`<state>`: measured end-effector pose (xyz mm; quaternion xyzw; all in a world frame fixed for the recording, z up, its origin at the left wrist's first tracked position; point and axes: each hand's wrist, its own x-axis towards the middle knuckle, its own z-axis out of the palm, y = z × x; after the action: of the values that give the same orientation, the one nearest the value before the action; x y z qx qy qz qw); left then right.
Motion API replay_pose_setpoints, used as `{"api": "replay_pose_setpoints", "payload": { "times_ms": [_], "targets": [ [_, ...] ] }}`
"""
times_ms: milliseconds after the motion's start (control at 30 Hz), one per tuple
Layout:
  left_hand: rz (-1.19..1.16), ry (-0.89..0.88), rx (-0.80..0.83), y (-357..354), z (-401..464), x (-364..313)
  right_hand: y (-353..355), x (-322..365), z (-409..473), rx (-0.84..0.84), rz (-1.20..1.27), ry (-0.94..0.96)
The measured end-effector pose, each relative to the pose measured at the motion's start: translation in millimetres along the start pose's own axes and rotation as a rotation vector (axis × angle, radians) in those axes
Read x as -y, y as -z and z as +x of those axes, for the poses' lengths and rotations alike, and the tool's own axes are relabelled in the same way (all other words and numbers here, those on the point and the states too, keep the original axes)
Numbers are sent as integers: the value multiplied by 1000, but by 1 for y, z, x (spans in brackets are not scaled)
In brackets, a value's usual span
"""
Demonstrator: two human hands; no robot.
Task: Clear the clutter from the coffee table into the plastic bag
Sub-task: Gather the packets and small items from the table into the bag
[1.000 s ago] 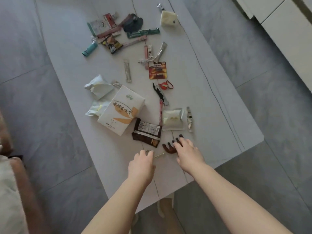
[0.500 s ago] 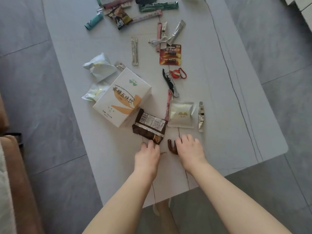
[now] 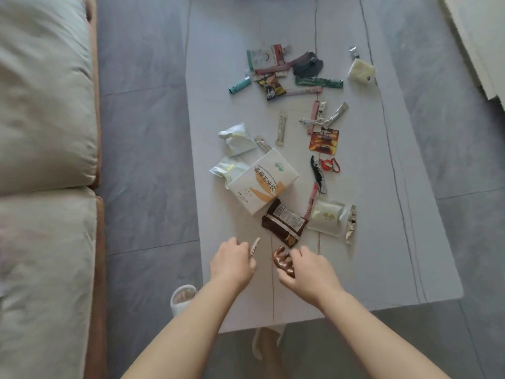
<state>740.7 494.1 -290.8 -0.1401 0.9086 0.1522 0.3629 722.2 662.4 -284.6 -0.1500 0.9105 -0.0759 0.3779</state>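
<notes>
Pale coffee table (image 3: 382, 242) strewn with wrappers beside a cushioned sofa (image 3: 46, 132); left hand (image 3: 232, 265) pinches a small metal clip (image 3: 254, 247), right hand (image 3: 311, 272) grips a brown claw clip (image 3: 282, 259) just short of the brown snack packet (image 3: 284, 221) and white box (image 3: 263, 183).

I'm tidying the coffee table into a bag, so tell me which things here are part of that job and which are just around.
Part of the job:
left hand holding a small metal clip
right hand holding a brown hair claw
white box
brown wrapper
battery pack
teal lighter

Just around:
sofa cushions
slipper
</notes>
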Motion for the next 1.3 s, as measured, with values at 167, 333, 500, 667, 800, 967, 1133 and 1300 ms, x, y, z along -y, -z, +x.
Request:
{"api": "replay_pose_setpoints", "payload": {
  "times_ms": [167, 333, 500, 667, 800, 967, 1133, 1300],
  "targets": [
    [-76, 108, -87, 36, -13, 66, 24, 73, 5, -57, 36, 55],
    [-164, 128, -179, 72, -19, 137, 38, 160, 28, -127, 40, 99],
    [-209, 172, -305, 110, -43, 226, 46, 265, 46, -142, 71, 186],
    [-286, 328, -469, 152, -72, 329, 50, 388, 58, -158, 72, 350],
    [-348, 470, -647, 182, -104, 411, 45, 489, 61, -130, 23, 482],
    [-345, 648, -713, 200, -134, 509, 30, 597, 65, -100, -10, 602],
    [-454, 790, -599, 190, -140, 586, -3, 672, 73, -11, -19, 566],
    [-546, 854, -528, 173, -121, 627, -42, 712, 89, 31, -42, 489]
  ]
}}
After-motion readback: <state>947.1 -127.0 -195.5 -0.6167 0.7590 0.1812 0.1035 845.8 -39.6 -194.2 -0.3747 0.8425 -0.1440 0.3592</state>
